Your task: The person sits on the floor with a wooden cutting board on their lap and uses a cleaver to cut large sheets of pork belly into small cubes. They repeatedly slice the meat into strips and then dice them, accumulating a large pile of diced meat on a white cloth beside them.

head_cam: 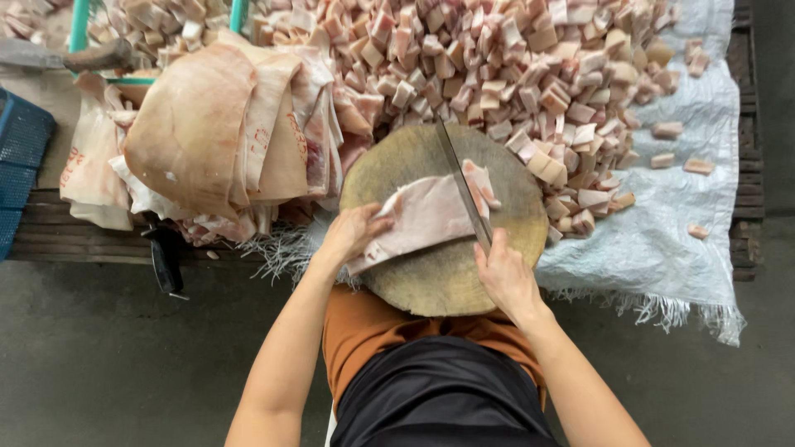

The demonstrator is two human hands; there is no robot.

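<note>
We are pressing our left hand (354, 233), fingers spread flat, onto a pale, floppy slab of pork (424, 217) lying mid-board on the round, worn wooden chopping block (439, 281). Our right hand (503, 277) is closing tight around the handle of a long cleaver (462, 186), its blade crossing the slab's right end. Cubed meat (530, 74) is crowding the far rim; the near edge is staying open.

Knife handle (490, 248) hidden inside right hand (507, 277); pile of pork cubes (497, 58) cut off by top edge.
</note>
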